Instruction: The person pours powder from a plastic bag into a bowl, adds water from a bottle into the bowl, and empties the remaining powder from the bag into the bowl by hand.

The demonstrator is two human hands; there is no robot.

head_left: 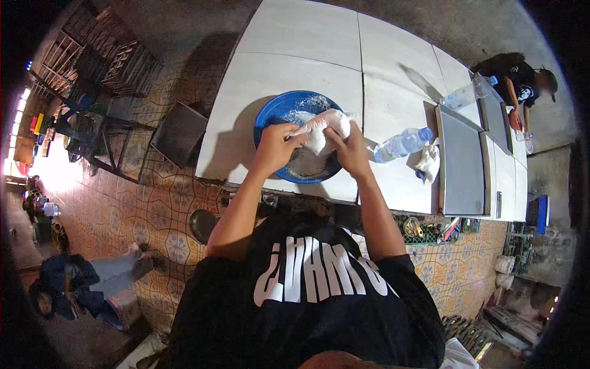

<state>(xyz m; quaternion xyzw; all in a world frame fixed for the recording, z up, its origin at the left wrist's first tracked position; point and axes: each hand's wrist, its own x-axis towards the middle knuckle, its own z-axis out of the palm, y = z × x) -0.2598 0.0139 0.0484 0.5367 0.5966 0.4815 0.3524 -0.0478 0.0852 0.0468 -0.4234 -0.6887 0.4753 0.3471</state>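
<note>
- Bag (321,130), pale and apparently plastic, held over the blue basin (263,117) near the centre of the frame, slumped between left hand (279,146) and right hand (353,152).
- Floor (175,243) of patterned orange and blue-grey tiles, across the left and lower right of the frame.
- Tabletop (295,27), white and tiled, running from upper centre to the right of the frame.
- Person (74,283) in dark clothes at lower left; another person (521,83) in black shirt and dark cap at upper right, by the tabletop's end.
- Grey tray (461,163) on the tabletop, right of centre; second tray (495,120) just beyond, toward upper right.
- Blue basin round, resting on the tabletop, with white powder (316,103) clinging inside.
- Hands both closed on the bag: left pinching its left end, right gripping its right side.
- Clear bottle (402,146), blue-capped, right of the right hand; another bottle (461,97) near the trays.
- Crumpled white item (428,160) between clear bottle and grey tray, kind unclear.
</note>
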